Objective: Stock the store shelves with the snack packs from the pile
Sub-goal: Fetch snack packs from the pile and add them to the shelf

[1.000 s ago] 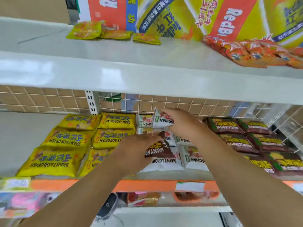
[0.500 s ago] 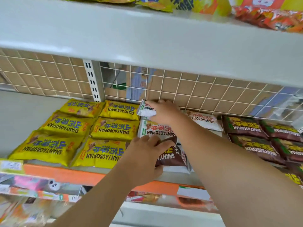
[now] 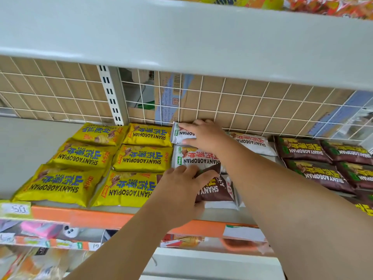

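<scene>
Snack packs point(image 3: 142, 158) lie flat in columns on the shelf point(image 3: 30, 148), labels upside down to the head view. Left to right: two columns of yellow packs point(image 3: 80, 156), three deep; a white column; brown packs point(image 3: 314, 168) at far right. Right hand point(image 3: 203, 136) is at the rear of the white column, up against the wire grid point(image 3: 242, 102). Its fingers curl over the far edge of the back white pack point(image 3: 181, 135) and its thumb is on the near edge, so it pinches that pack. That pack sits at the rear, just beside the rear yellow pack; touching the grid or just off it, cannot tell. Mid white pack point(image 3: 193, 158) lies just in front of it, its right part hidden by the right forearm. Right white pack point(image 3: 252, 143) lies at the rear, on the other side of the right hand. Left hand point(image 3: 181, 184) is at the front of the white column, fingers wrapped over the left end of the front brown pack point(image 3: 218, 188), thumb at its near edge; it grips that pack. Front brown pack lies on a bottom white pack point(image 3: 220, 205), whose edge shows beneath, and overlaps the mid white pack's near edge. Orange strip point(image 3: 90, 216) runs along the shelf front, price tag point(image 3: 16, 209) at its left. Cardboard box point(image 3: 167, 98) stands behind the grid, slotted post point(image 3: 111, 98) left of it. Upper shelf point(image 3: 181, 37) spans overhead.
</scene>
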The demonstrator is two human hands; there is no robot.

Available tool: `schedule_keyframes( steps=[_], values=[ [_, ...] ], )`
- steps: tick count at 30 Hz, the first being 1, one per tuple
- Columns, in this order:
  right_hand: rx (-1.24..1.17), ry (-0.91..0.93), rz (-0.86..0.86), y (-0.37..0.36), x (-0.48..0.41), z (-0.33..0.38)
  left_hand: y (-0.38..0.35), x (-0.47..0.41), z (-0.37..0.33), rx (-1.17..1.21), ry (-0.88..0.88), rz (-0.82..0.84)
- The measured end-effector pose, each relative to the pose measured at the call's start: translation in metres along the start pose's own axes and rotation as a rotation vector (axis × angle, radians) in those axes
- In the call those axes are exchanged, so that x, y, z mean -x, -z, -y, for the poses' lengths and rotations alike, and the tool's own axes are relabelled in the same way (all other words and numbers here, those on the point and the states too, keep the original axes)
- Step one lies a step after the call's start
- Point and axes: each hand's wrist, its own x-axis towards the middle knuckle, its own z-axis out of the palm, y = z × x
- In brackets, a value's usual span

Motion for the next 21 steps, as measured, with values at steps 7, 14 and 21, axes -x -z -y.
schedule_keyframes(
  steps=[7,14,21],
  values=[
    [-0.074,-0.021,-0.054,0.03,0.031,-0.005,0.007,0.002,0.0,0.009,-0.011,0.016],
    [-0.268,-0.123,-0.08,0.048,0.085,-0.036,0.025,-0.001,-0.008,0.044,-0.05,-0.022],
    [-0.32,-0.249,-0.108,0.055,0.149,-0.075,0.043,-0.032,-0.034,0.051,-0.147,-0.083]
  ],
)
